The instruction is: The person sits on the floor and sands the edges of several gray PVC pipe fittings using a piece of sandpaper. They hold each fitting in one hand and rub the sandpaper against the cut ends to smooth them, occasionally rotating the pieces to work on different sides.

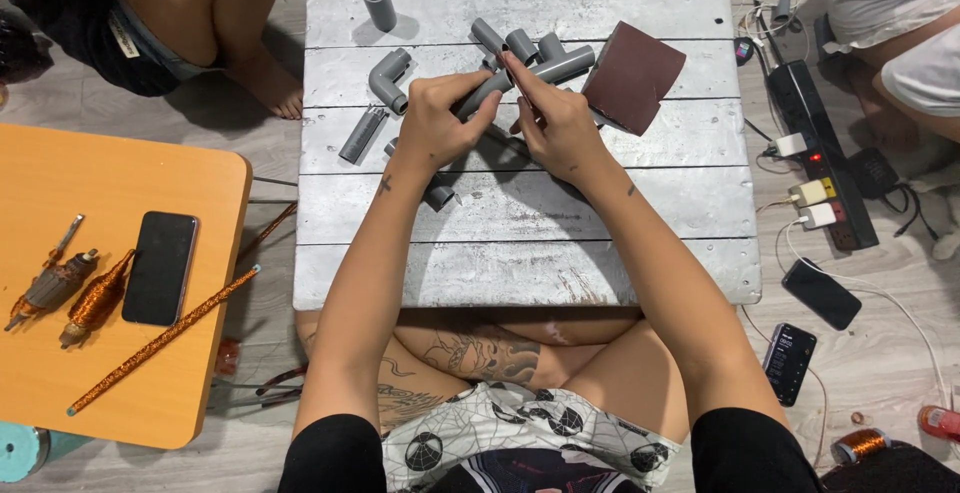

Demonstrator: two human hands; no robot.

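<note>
Person, head-camera view: black short sleeves at both upper arms; patterned shorts in white and black with round web-like motifs. Left hand (435, 123) and right hand (560, 128) bare, no gloves, rings or watch visible. Small dark tattoos near both wrists. Large dark tattoo across one bare leg below the forearms.

An orange side table (40, 168) sits at nine o'clock, holding a black phone (160, 268), two copper-wound motor cores (70, 298) and a long glittery copper rod (160, 341). At three o'clock, a black power strip (815, 123) with chargers lies on the floor; two more phones (805, 328) rest at four o'clock.
</note>
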